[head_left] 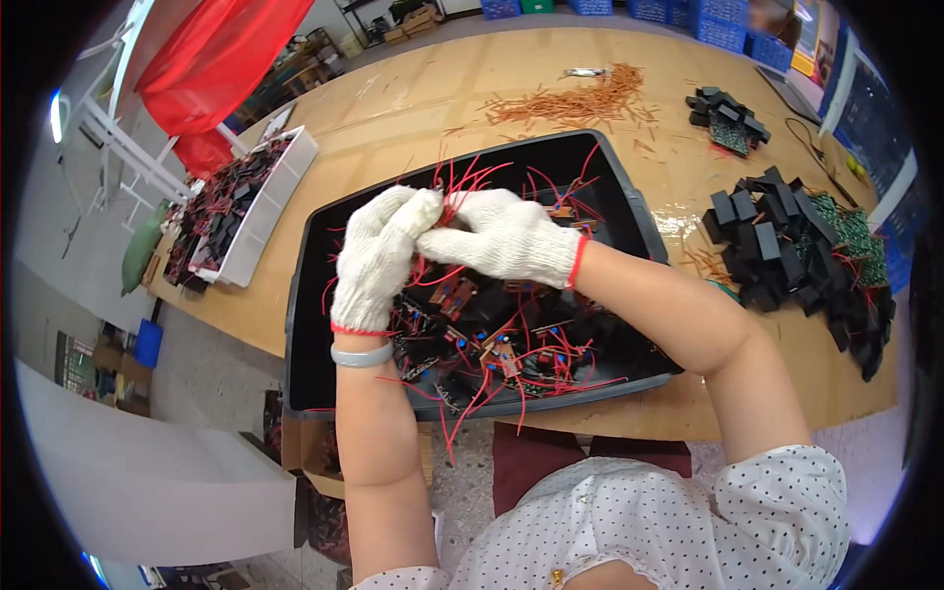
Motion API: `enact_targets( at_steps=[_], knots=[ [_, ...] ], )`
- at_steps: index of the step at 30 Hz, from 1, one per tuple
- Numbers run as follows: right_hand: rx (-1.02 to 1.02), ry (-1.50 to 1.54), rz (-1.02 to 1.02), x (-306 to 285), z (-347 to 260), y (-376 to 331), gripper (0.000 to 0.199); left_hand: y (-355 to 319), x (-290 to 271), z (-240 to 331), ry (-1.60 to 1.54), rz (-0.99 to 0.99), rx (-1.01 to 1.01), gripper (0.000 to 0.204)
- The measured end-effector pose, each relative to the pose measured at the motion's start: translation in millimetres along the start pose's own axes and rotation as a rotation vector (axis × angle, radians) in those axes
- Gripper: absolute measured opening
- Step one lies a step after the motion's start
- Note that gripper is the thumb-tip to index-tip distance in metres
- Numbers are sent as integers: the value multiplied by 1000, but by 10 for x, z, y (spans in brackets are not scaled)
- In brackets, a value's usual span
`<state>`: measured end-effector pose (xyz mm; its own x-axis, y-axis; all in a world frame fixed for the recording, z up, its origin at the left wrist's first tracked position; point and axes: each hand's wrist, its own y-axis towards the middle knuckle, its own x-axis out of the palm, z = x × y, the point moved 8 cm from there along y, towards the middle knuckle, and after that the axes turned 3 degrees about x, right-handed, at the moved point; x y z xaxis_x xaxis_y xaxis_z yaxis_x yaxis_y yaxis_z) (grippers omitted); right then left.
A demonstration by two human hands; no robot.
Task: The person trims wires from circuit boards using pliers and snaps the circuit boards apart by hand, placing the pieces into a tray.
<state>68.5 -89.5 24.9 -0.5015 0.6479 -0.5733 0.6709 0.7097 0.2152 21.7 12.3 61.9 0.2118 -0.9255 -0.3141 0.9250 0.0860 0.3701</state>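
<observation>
A: A worker (629,521) in a dotted white shirt holds the left hand (377,251) and right hand (506,236) together over a black plastic tray (641,211). What is in the grip?

B: Red wires (462,182), bunched and fanning upward where the gloved fingertips meet. The fingers of both hands are bent and closed on the bunch; whatever part sits at its base is covered by the gloves, so I cannot say what it is.

A: And below the hands?

B: Small circuit boards (506,356) crowd the tray, some dotted with blue components, amid a tangle of red leads. A few strands trail over the near rim.

A: The rest of the table (393,113)?

B: A white bin (268,211) of dark, wired parts stands at left, tilted in view. Beyond the tray lies a loose heap of thin orange-brown strips (575,106). At right, black rectangular cases (767,236) are piled against green circuit boards (857,241).

A: Anything farther off?

B: A red sheet (211,69) hangs at upper left, and blue crates (723,28) are stacked past the table's far edge.
</observation>
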Motion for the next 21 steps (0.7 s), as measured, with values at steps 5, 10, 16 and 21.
enact_targets(
  at_steps=[5,10,16,21],
  knots=[
    [-22,40,-17,15,-54,-10,60,-15,-17,7,-24,-11,-2,22],
    [-71,269,-69,92,-50,47,62,0,-57,-76,-51,-18,-42,23],
    [-87,21,-83,42,-150,-27,65,-3,-44,-14,-13,-52,39,23],
    [-106,-33,-110,69,-140,-31,65,-5,-36,-13,-9,-94,70,23]
  ],
)
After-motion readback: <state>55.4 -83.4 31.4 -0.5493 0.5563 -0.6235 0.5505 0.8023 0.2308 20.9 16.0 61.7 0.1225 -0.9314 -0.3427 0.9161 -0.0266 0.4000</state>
